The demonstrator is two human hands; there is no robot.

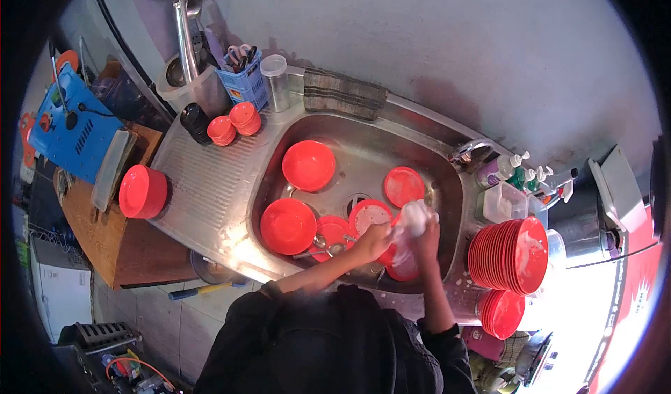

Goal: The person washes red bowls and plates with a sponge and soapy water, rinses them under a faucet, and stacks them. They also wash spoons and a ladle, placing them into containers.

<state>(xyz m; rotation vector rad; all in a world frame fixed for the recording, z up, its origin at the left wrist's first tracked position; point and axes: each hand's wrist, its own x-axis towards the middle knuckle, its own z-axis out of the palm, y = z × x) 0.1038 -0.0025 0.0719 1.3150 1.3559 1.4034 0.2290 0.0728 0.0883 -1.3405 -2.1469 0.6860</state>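
Note:
Over the right part of the steel sink (269, 149), my right hand (427, 235) is closed on a white, foam-covered sponge (415, 214). My left hand (377, 242) is closed just left of it, its fingers pinched; what they hold is hidden. Below the hands lie red dishes, partly covered by them, one a soapy red plate (368, 214). Another soapy red dish (404, 186) lies behind the sponge. At the left of the sink are two red bowls, a far bowl (309, 165) and a near bowl (288, 225). Metal spoons (336, 248) rest on a red dish near my left forearm.
Stacked red plates (498, 258) stand on the right edge, with smaller red dishes (502, 314) in front. Pump bottles (500, 169) stand beside the faucet (475, 147). The left drainboard (203, 174) carries red bowls (143, 192), small red cups (244, 117) and a blue basket (244, 85).

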